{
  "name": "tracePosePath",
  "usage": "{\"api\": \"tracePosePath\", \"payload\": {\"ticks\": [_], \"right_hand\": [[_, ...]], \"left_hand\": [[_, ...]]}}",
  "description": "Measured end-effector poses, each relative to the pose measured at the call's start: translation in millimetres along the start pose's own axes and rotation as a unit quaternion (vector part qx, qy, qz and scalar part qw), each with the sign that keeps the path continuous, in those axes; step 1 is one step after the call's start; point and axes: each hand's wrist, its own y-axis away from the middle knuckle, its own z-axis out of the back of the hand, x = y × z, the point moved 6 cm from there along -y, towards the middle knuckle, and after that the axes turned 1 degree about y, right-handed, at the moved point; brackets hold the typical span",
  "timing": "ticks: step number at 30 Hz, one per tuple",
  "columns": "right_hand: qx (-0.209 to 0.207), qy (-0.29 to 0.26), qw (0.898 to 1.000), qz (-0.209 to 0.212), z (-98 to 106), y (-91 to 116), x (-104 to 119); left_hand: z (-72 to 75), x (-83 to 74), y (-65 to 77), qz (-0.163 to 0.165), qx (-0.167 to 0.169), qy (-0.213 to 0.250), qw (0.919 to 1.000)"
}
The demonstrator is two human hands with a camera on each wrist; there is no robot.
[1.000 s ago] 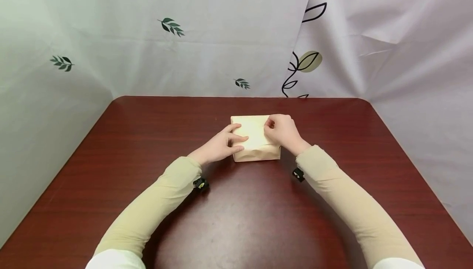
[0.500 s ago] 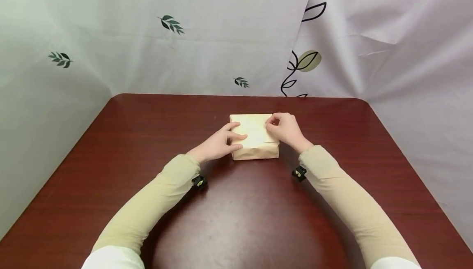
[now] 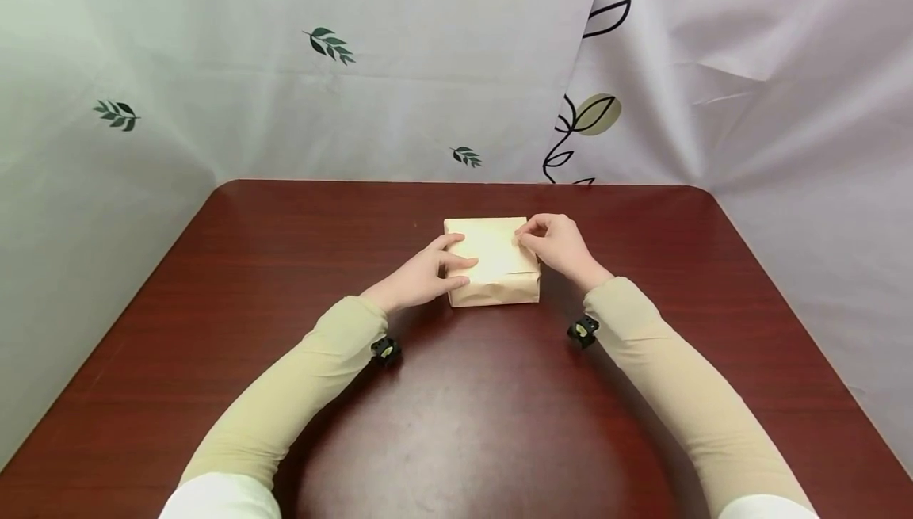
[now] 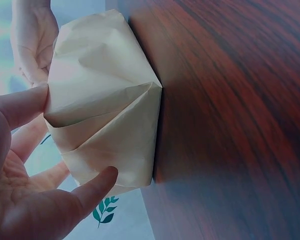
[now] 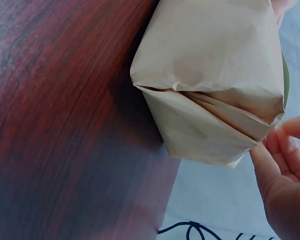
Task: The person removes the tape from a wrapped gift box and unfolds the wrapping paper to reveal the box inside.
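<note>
Text: none legible | numbers: none | wrist views: dim, seemingly none

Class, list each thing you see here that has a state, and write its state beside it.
Package: wrapped in paper, end folds gaping slightly.
Left hand: fingers spread, touching package.
Right hand: thumb and fingers pinching package's edge.
Table: shiny, reflecting light.
Sheet: hanging, creased.
Sleeves: wrinkled.

Head view: taken from above and well back, facing forward and down across the red-brown wood-grained counter (image 3: pixel 456 424) to the white leaf-printed cloth backdrop (image 3: pixel 399 107). Wrist views: close-range, rolled sideways, facing opposite folded ends of the cream paper-wrapped box (image 3: pixel 495 248); all three share its near side.
</note>
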Motion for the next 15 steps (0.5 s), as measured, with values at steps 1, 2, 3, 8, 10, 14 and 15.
{"api": "tracePosePath", "payload": {"ticks": [1, 2, 3, 8, 10, 14, 15], "right_hand": [[0.001, -0.001, 1.0, 0.0, -0.2, -0.3, -0.5], [0.002, 0.001, 1.0, 0.001, -0.2, -0.4, -0.7], [0.002, 0.003, 1.0, 0.002, -0.1, -0.4, -0.7], [0.02, 0.036, 0.999, 0.018, -1.1, -2.1, 5.5], [0.033, 0.051, 0.998, 0.026, -3.0, -3.5, 10.2], [0.043, 0.082, 0.995, 0.044, -7.2, -5.4, 18.6], [0.042, 0.09, 0.994, 0.048, -8.2, -5.4, 20.2]], "left_hand": [[0.0, -0.3, 0.2, 0.0, 0.001, -0.001, 1.0], [-0.1, -0.6, 0.3, 0.0, 0.001, -0.001, 1.0], [-0.2, -0.9, 0.2, -0.001, 0.002, -0.001, 1.0], [-0.3, -1.5, -0.4, -0.005, 0.0, -0.005, 1.0], [0.0, -1.2, -0.2, -0.006, -0.001, -0.007, 1.0], [0.7, -0.9, 0.5, -0.007, -0.003, -0.007, 0.9999], [0.9, -1.1, 0.7, -0.008, -0.003, -0.006, 0.9999]]}}
